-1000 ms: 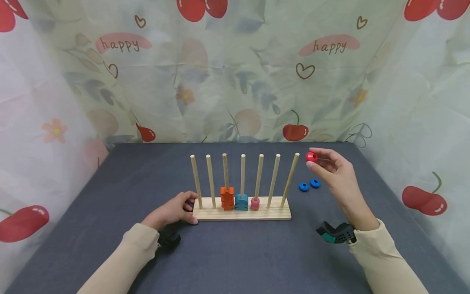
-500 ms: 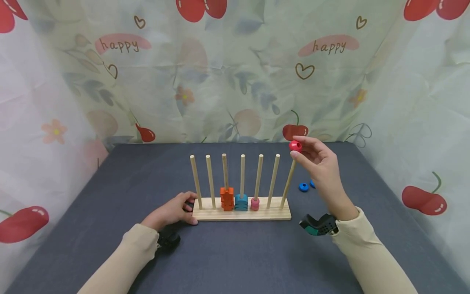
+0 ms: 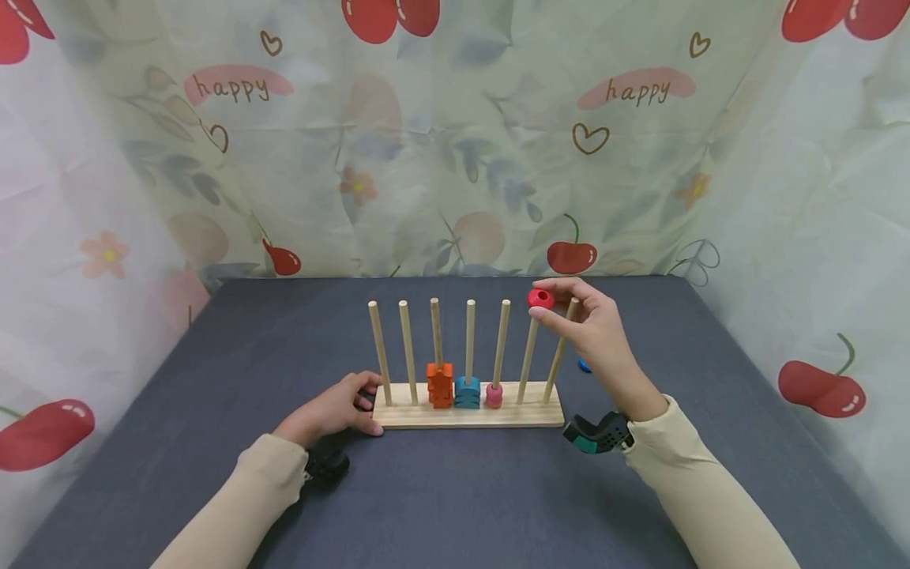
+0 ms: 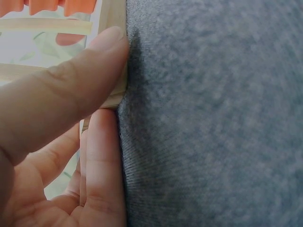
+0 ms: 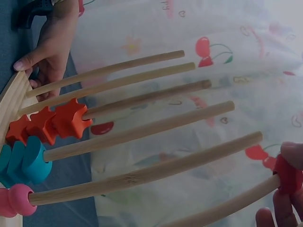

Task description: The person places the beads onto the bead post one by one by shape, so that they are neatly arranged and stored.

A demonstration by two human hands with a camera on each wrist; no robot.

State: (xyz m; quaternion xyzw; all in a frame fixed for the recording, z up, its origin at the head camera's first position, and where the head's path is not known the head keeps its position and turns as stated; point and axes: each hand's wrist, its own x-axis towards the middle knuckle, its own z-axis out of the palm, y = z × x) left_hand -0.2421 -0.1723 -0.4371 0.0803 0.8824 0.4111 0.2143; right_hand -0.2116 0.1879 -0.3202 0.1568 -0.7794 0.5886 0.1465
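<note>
A wooden peg board with several upright pegs stands on the table. My left hand grips its left end, the thumb on the front edge and fingers round the end. Between thumb and fingers my right hand pinches a red bead at the top of the second peg from the right. In the right wrist view that peg's tip meets the bead. Orange star pieces, teal rounded pieces and pink beads sit on the three middle pegs.
Part of a blue bead shows on the dark tablecloth behind the right hand. The rightmost peg rises close by that hand's fingers. Patterned curtains enclose the back and sides.
My right hand has carried the red bead leftward, past the rightmost peg to the top of the one beside it. The blue beads are now mostly covered by it. The left hand stays put.
</note>
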